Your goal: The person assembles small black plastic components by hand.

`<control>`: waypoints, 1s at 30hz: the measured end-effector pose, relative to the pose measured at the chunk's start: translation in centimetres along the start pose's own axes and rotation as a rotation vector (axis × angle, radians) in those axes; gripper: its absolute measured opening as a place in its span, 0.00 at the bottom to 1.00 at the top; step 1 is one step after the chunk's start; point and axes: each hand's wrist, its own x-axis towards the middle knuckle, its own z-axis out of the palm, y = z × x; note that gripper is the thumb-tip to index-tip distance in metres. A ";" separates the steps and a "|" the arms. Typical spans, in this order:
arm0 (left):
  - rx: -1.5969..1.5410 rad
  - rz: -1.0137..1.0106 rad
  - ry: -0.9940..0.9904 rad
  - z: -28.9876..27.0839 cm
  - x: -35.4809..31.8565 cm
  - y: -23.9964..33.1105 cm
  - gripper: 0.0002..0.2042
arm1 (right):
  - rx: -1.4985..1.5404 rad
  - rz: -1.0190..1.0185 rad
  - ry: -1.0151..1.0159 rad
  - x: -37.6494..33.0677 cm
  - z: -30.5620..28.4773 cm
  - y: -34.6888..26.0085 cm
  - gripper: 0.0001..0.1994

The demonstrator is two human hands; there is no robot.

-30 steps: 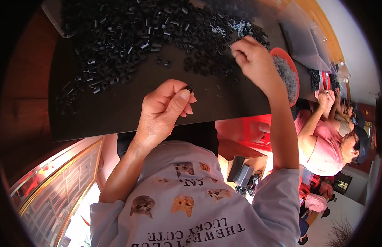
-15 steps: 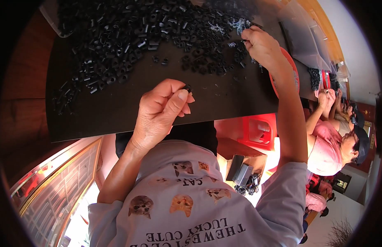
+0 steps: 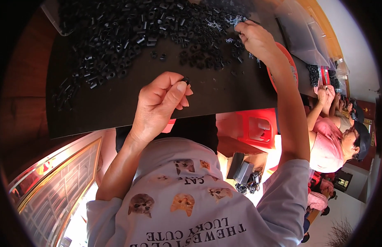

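Over the near edge of the dark table, my left hand (image 3: 161, 96) pinches a small black plastic part (image 3: 185, 80) between thumb and forefinger. Farther off to the right, my right hand (image 3: 257, 39) has its fingertips pressed together beside a heap of small silvery metal pieces (image 3: 235, 19). What those fingertips hold, if anything, is too small to make out. A wide pile of black tube-like plastic parts (image 3: 129, 39) spreads over the far and left side of the table. Smaller black ring-like parts (image 3: 203, 55) lie between my two hands.
A red round basin (image 3: 290, 61) stands partly behind my right forearm. Clear plastic bins (image 3: 302, 37) are at the far right. Below the table are a red stool (image 3: 261, 129) and a cardboard box (image 3: 257, 158). A co-worker in pink (image 3: 329, 142) sits to the right.
Both hands have shifted only slightly in the picture, along with the table. My left hand keeps its pinch on the black part; my right fingers stay by the metal pieces.
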 end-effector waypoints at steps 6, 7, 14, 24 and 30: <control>0.016 0.004 0.010 0.0 -0.1 -0.1 0.10 | 0.050 0.014 -0.101 -0.4 -1.4 -0.2 0.07; 0.029 0.007 0.014 -0.1 -0.1 -0.1 0.10 | 0.052 0.017 -0.101 -0.5 -1.4 -0.3 0.07; 0.035 0.002 0.013 0.0 0.0 -0.2 0.11 | 0.014 -0.040 -0.048 -0.2 0.0 0.2 0.08; -0.012 0.016 0.031 -0.1 0.0 -0.3 0.12 | 0.828 -0.034 0.004 -3.4 -3.2 -6.0 0.05; -0.048 0.000 0.006 -0.2 0.0 -0.1 0.13 | 1.392 -0.045 -0.187 -4.9 -3.4 -12.5 0.09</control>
